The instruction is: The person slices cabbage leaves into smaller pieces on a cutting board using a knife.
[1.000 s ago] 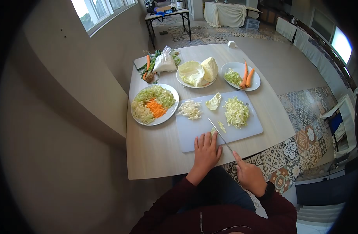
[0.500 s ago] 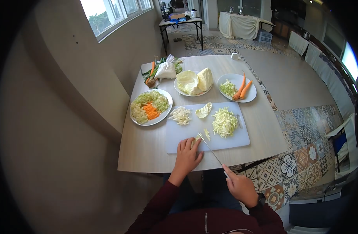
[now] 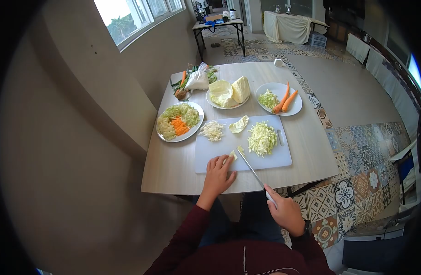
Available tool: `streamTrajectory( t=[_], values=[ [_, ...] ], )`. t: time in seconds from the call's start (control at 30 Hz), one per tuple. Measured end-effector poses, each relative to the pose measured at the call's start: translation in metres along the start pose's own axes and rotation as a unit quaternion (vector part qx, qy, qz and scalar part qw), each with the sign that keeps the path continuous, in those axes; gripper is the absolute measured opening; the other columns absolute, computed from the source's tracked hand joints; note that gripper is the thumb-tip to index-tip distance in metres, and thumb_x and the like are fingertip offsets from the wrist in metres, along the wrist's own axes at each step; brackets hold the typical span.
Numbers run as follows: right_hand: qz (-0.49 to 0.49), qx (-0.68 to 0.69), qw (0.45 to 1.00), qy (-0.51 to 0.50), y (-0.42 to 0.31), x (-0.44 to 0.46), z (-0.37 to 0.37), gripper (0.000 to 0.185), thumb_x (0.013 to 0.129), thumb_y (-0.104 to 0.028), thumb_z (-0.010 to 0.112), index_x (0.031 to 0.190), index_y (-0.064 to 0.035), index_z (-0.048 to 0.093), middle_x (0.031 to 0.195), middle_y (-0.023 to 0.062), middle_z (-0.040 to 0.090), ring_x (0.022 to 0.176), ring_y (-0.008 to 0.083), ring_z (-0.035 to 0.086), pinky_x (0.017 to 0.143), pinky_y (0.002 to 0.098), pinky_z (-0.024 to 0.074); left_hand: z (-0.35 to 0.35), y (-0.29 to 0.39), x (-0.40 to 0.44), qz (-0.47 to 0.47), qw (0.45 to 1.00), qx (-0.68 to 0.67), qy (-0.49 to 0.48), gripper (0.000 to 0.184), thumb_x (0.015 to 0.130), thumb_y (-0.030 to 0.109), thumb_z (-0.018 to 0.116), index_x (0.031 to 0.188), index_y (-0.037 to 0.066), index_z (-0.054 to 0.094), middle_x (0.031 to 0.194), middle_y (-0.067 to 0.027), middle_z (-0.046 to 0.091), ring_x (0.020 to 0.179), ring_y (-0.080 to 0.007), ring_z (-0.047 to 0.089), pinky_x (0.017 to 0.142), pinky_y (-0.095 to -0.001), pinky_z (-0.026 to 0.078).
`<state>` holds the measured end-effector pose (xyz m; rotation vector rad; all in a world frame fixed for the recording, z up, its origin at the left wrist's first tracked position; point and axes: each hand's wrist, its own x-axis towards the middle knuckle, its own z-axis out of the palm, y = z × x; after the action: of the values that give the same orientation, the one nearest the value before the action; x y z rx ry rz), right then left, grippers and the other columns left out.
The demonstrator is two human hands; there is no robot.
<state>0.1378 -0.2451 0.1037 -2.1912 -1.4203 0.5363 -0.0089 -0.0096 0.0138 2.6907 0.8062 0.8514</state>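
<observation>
On the near edge of a white cutting board (image 3: 210, 160), my left hand (image 3: 218, 175) presses a small cabbage piece (image 3: 233, 156) under bent fingertips. My right hand (image 3: 286, 213) grips a kitchen knife (image 3: 252, 170) by its pale handle. The blade slants up and left, its tip on the board by a few cut strips (image 3: 240, 149), a little right of my left fingers. Farther up the board lie a heap of shredded cabbage (image 3: 263, 139), a curved cabbage leaf (image 3: 239, 124) and a smaller pile of pale shreds (image 3: 212, 131).
An oval plate (image 3: 200, 123) of shredded vegetables stands left of the board. Behind it are a plate of cabbage pieces (image 3: 228, 94) and a plate (image 3: 297, 108) with carrots and shreds. A white bag (image 3: 197, 80) lies among vegetables at the back left. A wall runs along the left.
The knife blade has shifted right, away from my left fingers, with cut strips by its tip. My left hand stays on the cabbage piece. The whole view has shifted slightly.
</observation>
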Motion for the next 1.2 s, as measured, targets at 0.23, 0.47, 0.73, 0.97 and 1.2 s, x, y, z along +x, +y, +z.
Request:
streamTrajectory(
  t=[0.23, 0.47, 0.73, 0.97, 1.2],
  values=[
    [0.004, 0.028, 0.998, 0.049, -0.002, -0.008, 0.014, 0.052, 0.095, -0.023, 0.06, 0.147, -0.0223, 0.054, 0.081, 0.0241, 0.07, 0.075, 0.0451, 0.067, 0.069, 0.0533, 0.0536, 0.0, -0.002, -0.003, 0.012, 1.0, -0.006, -0.004, 0.055, 0.088, 0.026, 0.069, 0.138, 0.01, 0.056, 0.132, -0.0095, 0.056, 0.124, -0.0322, 0.049, 0.111, -0.0489, 0.034],
    [-0.006, 0.062, 0.996, 0.065, -0.01, -0.01, 0.021, 0.053, 0.094, -0.023, 0.061, 0.146, -0.0237, 0.054, 0.095, 0.0236, 0.072, 0.083, 0.0448, 0.068, 0.074, 0.0522, 0.0548, 0.003, -0.003, -0.004, 0.02, 1.0, -0.002, 0.008, 0.053, 0.087, 0.024, 0.07, 0.137, 0.011, 0.058, 0.131, -0.0095, 0.057, 0.122, -0.0341, 0.049, 0.109, -0.0474, 0.036],
    [0.017, 0.029, 0.999, 0.035, -0.014, -0.015, 0.023, 0.053, 0.095, -0.024, 0.06, 0.147, -0.0267, 0.054, 0.091, 0.0215, 0.072, 0.08, 0.0433, 0.069, 0.073, 0.0499, 0.0549, 0.003, -0.005, -0.004, 0.023, 1.0, -0.013, 0.013, 0.051, 0.086, 0.023, 0.07, 0.135, 0.012, 0.059, 0.13, -0.0087, 0.057, 0.121, -0.0331, 0.049, 0.109, -0.0473, 0.035],
    [0.01, -0.017, 1.0, 0.015, -0.015, -0.02, 0.016, 0.055, 0.094, -0.024, 0.061, 0.149, -0.0268, 0.052, 0.083, 0.0207, 0.071, 0.073, 0.0418, 0.068, 0.067, 0.0499, 0.0533, 0.002, -0.005, -0.004, 0.019, 1.0, -0.009, 0.011, 0.051, 0.086, 0.023, 0.07, 0.135, 0.012, 0.06, 0.13, -0.008, 0.057, 0.122, -0.0322, 0.05, 0.109, -0.0472, 0.035],
    [0.003, -0.08, 0.996, 0.043, -0.02, -0.023, 0.027, 0.055, 0.094, -0.024, 0.061, 0.148, -0.0279, 0.053, 0.071, 0.0168, 0.067, 0.067, 0.038, 0.068, 0.062, 0.0491, 0.0527, 0.003, -0.005, -0.003, 0.022, 1.0, -0.005, 0.015, 0.05, 0.086, 0.024, 0.07, 0.134, 0.013, 0.061, 0.129, -0.0078, 0.058, 0.121, -0.0323, 0.05, 0.109, -0.0475, 0.036]
  ],
)
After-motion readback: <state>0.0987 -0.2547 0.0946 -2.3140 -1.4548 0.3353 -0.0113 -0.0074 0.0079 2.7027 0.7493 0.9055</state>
